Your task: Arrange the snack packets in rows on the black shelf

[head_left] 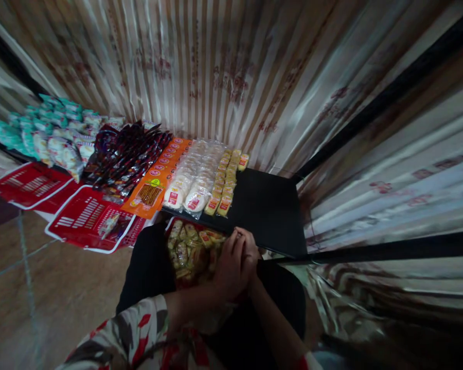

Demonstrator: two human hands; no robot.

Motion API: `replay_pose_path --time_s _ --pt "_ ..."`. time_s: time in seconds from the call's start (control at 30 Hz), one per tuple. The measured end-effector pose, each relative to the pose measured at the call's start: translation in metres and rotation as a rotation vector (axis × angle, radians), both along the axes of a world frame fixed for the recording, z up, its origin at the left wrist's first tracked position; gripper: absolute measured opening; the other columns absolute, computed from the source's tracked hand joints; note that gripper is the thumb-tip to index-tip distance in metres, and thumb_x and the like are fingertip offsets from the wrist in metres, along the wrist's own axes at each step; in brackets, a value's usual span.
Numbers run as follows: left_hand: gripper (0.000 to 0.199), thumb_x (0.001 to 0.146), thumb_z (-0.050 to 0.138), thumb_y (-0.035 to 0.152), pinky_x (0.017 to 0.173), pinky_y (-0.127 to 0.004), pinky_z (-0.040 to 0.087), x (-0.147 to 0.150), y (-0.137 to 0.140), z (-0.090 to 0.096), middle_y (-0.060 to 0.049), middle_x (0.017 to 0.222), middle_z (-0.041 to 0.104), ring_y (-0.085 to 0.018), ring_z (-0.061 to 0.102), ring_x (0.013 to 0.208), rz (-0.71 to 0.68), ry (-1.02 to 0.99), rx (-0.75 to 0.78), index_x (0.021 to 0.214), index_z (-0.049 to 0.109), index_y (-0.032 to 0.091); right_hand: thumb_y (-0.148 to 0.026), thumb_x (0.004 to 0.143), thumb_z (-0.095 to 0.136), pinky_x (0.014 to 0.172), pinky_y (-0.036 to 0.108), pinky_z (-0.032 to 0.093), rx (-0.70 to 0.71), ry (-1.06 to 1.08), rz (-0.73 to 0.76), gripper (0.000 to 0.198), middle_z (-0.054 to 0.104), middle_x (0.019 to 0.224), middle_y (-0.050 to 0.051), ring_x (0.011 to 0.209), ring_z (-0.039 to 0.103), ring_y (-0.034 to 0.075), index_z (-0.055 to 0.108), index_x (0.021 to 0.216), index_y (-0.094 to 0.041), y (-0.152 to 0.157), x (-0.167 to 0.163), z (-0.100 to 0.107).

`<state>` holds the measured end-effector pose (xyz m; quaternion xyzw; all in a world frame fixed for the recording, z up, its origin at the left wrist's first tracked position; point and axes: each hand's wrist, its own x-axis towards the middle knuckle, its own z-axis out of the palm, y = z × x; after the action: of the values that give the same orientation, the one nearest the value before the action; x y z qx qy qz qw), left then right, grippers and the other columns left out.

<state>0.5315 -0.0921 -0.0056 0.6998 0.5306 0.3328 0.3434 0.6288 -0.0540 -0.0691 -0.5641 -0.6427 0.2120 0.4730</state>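
Note:
My left hand [228, 264] and my right hand [249, 246] are pressed together above my lap, at the front edge of a black shelf [268, 205]. Their fingers are closed against each other, and whatever may lie between them is hidden. Just left of them, a red basket filled with small yellow-wrapped snack packs [187, 249] sits between my knees. Similar yellow snack packs [224, 187] stand in two rows on the shelf. Beside those rows are white round packs [195, 192] in clear wrappers.
Farther left on the shelf lie an orange snack bag [148, 192], a pile of dark packets [125, 154] and white-and-green bags [50, 126]. Two red baskets [87, 216] hang below the shelf's front edge. A striped curtain [200, 67] runs behind, with black frame bars [370, 246] at right.

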Motion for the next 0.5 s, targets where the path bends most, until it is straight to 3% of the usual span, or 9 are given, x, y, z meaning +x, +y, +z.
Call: replay_pose_path --time_s 0.1,0.2,0.33,0.5 --pt "0.046 0.086 0.038 0.028 0.110 -0.040 0.027 -0.026 -0.016 -0.023 -0.013 0.140 0.041 -0.022 0.035 0.131 0.077 0.017 -0.160 0.129 0.044 0.012 -0.017 0.082 0.036 0.093 0.040 0.045 -0.179 -0.035 0.117 0.034 0.064 0.102 0.006 0.099 0.058 0.019 0.060 0.105 -0.022 -0.019 -0.017 -0.015" --pt "0.039 0.085 0.038 0.020 0.108 -0.037 0.030 -0.051 -0.008 -0.044 -0.011 0.130 0.052 -0.020 0.045 0.123 0.257 0.031 -0.330 0.120 0.052 0.014 -0.013 0.077 0.039 0.093 0.040 0.045 -0.370 -0.086 0.210 0.036 0.066 0.102 0.007 0.099 0.059 0.020 0.063 0.103 -0.021 -0.016 -0.038 -0.028" --pt "0.040 0.081 0.040 0.012 0.105 -0.035 0.032 -0.084 0.022 -0.062 -0.017 0.124 0.056 -0.023 0.047 0.121 0.542 0.067 -0.534 0.119 0.052 0.007 -0.010 0.075 0.045 0.096 0.039 0.043 -0.459 -0.052 0.258 0.040 0.067 0.105 0.006 0.104 0.058 0.020 0.063 0.109 -0.022 0.001 -0.071 -0.043" --pt "0.046 0.076 0.049 0.012 0.104 -0.031 0.031 -0.107 0.046 -0.077 -0.014 0.129 0.053 -0.023 0.045 0.124 0.635 0.050 -0.562 0.123 0.050 0.012 -0.013 0.074 0.050 0.088 0.033 0.047 -0.517 -0.026 0.280 0.045 0.066 0.107 0.005 0.098 0.061 0.020 0.061 0.116 -0.025 0.025 -0.108 -0.065"
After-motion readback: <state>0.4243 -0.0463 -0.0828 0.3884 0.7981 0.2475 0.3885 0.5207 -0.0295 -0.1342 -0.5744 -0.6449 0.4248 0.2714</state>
